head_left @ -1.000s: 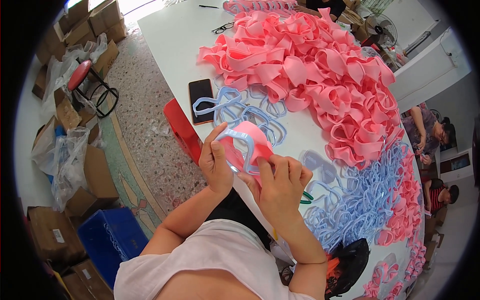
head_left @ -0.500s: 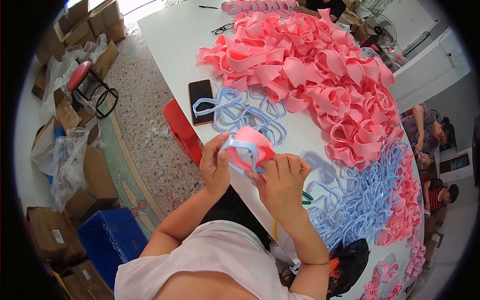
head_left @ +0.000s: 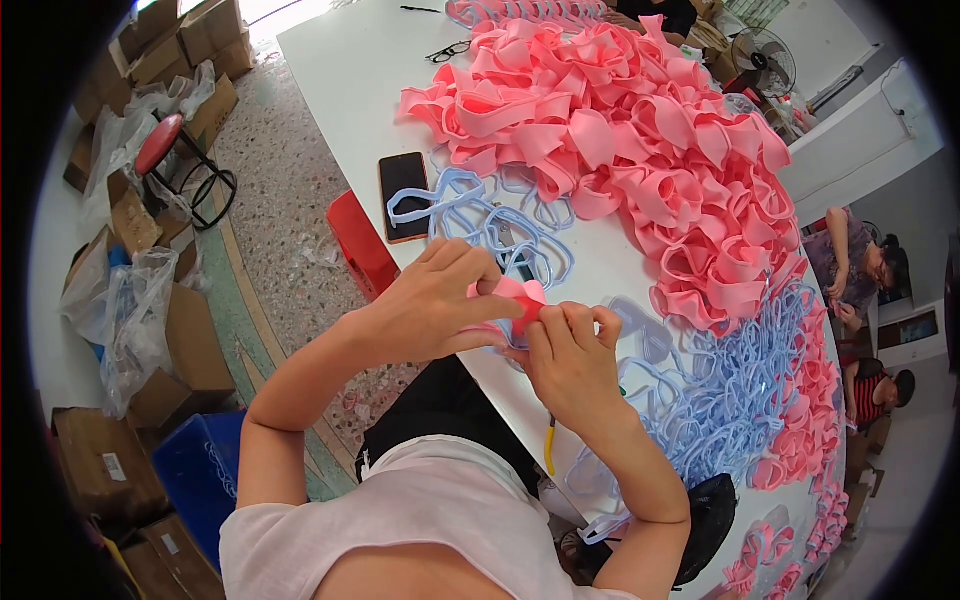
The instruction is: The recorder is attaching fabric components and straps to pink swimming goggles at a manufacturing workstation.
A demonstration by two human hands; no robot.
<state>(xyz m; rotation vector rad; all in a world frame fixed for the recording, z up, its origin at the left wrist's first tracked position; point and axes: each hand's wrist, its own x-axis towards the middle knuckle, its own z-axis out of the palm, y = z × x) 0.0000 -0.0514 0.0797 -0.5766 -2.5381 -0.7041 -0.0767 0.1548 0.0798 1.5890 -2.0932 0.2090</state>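
Note:
My left hand [head_left: 430, 300] and my right hand [head_left: 572, 365] meet over the table's near edge. Between them is a soft pink band [head_left: 525, 292] with a light-blue plastic frame, mostly covered by my fingers. My left thumb and fingers pinch its left side from above. The right hand's curled fingers grip the other side. Beyond my hands, several loose light-blue frames [head_left: 480, 215] lie beside a dark phone [head_left: 403, 185]. A large heap of pink bands [head_left: 590, 125] fills the far part of the table, and a tangled pile of light-blue frames [head_left: 700, 420] lies to the right.
Black-rimmed glasses [head_left: 447, 52] rest on the white table [head_left: 335, 85]. A yellow handle [head_left: 549, 447] and a black bag [head_left: 712, 525] are by its near edge. On the left stand a red plastic stool [head_left: 358, 240], a blue crate [head_left: 190, 475] and cardboard boxes. Other people sit at right.
My left hand has swung up and over the band, its elbow moving outward, and now covers most of the blue frame. The right hand keeps its grip, slightly lower and farther right.

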